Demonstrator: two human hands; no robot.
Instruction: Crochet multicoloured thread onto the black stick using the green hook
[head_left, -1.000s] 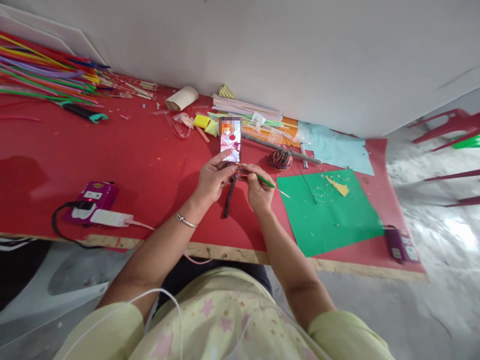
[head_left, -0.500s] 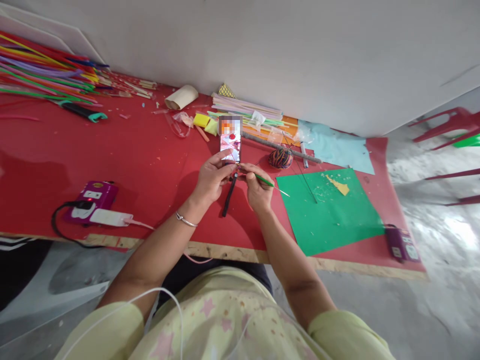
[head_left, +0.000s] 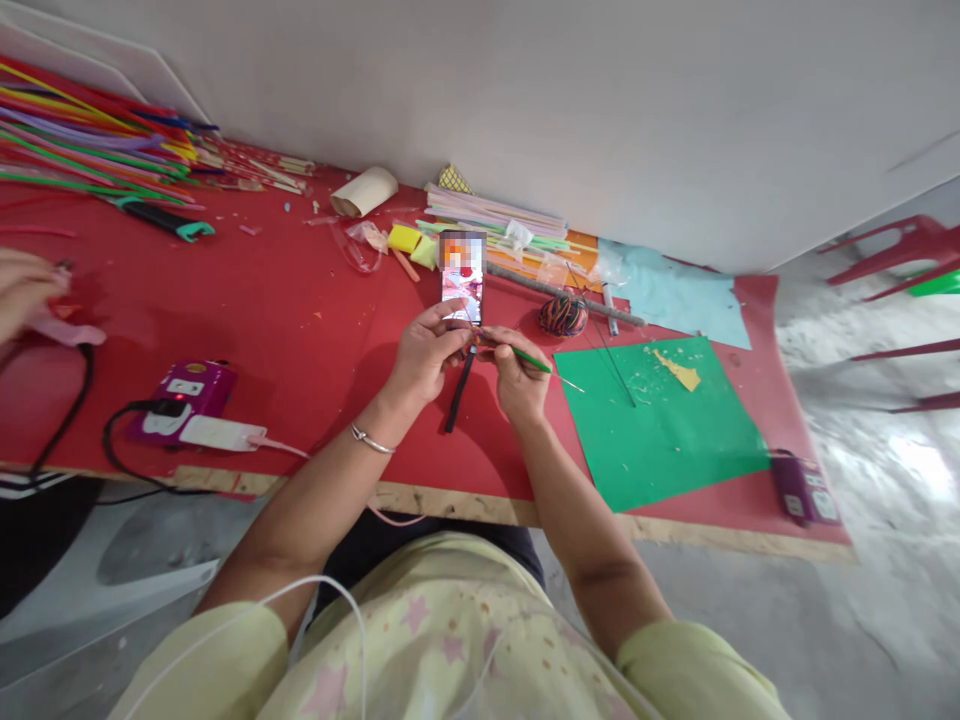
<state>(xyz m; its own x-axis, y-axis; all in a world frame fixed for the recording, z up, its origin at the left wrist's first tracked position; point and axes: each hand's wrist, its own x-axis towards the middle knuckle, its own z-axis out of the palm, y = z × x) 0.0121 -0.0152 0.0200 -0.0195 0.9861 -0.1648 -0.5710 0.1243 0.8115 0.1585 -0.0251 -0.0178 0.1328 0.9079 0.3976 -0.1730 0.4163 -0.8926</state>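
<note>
My right hand (head_left: 517,375) is closed around the green handle of a crochet hook (head_left: 534,360), whose thin metal shaft points out to the right. My left hand (head_left: 426,352) pinches a small bit of dark yarn (head_left: 475,334), mostly hidden by the fingers. The fingertips of both hands nearly meet. Just beyond them is a phone (head_left: 463,285) with a lit screen, and a black strap (head_left: 460,392) lies below. To the right of the phone sits a multicoloured yarn ball (head_left: 562,316).
A co-worker's hand (head_left: 21,290) is at the left edge by a pink corded tool (head_left: 67,328). A purple power strip (head_left: 196,390), a green sheet (head_left: 660,430), a cardboard tube (head_left: 364,192), pipe cleaners (head_left: 90,140) and straws (head_left: 495,212) lie on the red table.
At the left edge, a co-worker's hand with a pink corded tool has come into view. My hands have barely moved and keep their grip.
</note>
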